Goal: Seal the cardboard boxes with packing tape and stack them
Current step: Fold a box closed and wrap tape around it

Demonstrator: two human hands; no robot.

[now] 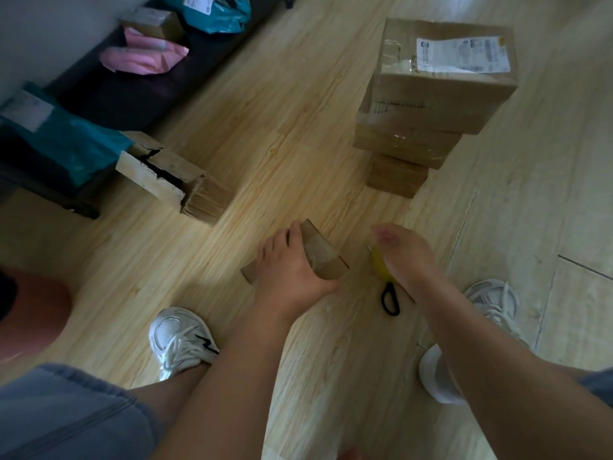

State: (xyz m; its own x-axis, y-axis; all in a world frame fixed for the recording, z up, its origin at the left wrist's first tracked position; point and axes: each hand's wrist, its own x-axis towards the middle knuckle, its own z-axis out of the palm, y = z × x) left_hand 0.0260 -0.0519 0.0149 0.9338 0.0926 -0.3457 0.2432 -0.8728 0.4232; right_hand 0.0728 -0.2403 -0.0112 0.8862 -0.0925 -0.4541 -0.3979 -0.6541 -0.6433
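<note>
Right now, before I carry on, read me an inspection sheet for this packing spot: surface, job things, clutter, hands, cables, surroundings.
Surface: wood-look floor.
Job's things: small box on the floor; stack of boxes beyond it, labelled box on top; open box at left, flaps unsealed; yellow tool with a black loop, partly hidden.
Clutter: teal bags and pink bag on the dark bench.
Hands: left hand grips the small box; right hand blurred over the yellow tool, grip unclear.
Cables: nothing seen.
Surroundings: dark bench by the wall; white shoes.
</note>
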